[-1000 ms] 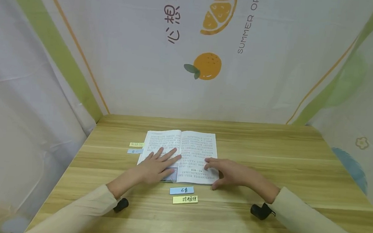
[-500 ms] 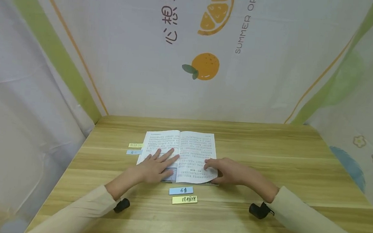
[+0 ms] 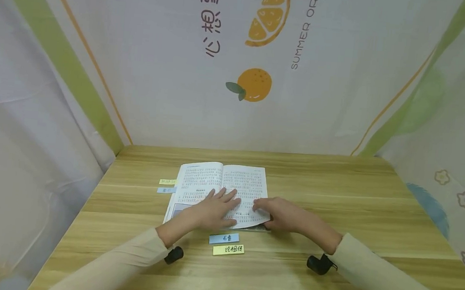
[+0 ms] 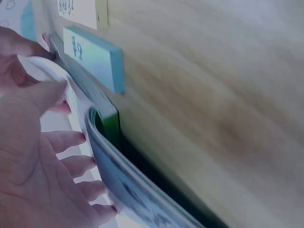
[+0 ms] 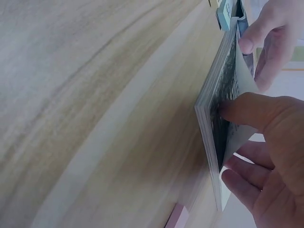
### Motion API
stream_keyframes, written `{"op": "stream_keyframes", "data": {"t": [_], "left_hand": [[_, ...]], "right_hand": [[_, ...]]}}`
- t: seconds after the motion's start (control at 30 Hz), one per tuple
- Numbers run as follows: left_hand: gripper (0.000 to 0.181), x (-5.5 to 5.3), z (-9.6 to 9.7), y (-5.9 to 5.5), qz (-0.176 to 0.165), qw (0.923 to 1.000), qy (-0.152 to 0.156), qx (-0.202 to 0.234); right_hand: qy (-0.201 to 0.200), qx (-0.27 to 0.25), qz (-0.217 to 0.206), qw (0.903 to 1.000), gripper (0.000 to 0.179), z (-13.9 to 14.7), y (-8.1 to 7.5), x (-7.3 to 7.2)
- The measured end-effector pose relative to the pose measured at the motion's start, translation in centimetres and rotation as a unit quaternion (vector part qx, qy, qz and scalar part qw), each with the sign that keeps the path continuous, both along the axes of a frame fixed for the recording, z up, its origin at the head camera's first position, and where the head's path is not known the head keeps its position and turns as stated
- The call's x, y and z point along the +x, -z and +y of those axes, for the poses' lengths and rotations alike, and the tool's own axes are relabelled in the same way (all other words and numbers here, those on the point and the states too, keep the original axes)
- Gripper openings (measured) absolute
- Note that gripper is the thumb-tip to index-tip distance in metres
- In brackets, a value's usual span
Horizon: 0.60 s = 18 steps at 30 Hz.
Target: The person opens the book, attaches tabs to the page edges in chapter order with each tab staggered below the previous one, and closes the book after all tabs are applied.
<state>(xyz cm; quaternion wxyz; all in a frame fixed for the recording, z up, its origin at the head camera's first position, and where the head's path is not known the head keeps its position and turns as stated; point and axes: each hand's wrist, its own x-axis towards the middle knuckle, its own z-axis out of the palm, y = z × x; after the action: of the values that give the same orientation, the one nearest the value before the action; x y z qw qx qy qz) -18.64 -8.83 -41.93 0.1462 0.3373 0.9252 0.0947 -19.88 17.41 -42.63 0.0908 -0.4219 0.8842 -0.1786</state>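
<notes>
With the left hand (image 3: 214,210) spread at 6 o'clock on the open book (image 3: 198,175), the right hand (image 3: 285,214), pinching the raised page (image 3: 248,181) at 4 o'clock, should lift without creasing.

The left sleeve (image 3: 110,263) and right sleeve (image 3: 394,283) were plain, long and cream. The left camera (image 3: 173,255) was black and rounded; the right camera (image 3: 318,264), black too, had a bent, two-part shape.
</notes>
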Motion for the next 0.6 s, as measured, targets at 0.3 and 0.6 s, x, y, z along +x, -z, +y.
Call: {"op": "stream_keyframes", "data": {"t": [0.3, 0.6], "left_hand": [[0.085, 0.15, 1.05, 0.25, -0.004, 0.9998, 0.012, 0.015], [0.082, -0.32, 0.49, 0.13, 0.000, 0.9994, 0.015, 0.032]], "right_hand": [[0.037, -0.013, 0.048, 0.9981, 0.049, -0.21, 0.26, -0.36], [0.044, -0.024, 0.058, 0.9971, 0.052, 0.26, -0.07, -0.71]]}}
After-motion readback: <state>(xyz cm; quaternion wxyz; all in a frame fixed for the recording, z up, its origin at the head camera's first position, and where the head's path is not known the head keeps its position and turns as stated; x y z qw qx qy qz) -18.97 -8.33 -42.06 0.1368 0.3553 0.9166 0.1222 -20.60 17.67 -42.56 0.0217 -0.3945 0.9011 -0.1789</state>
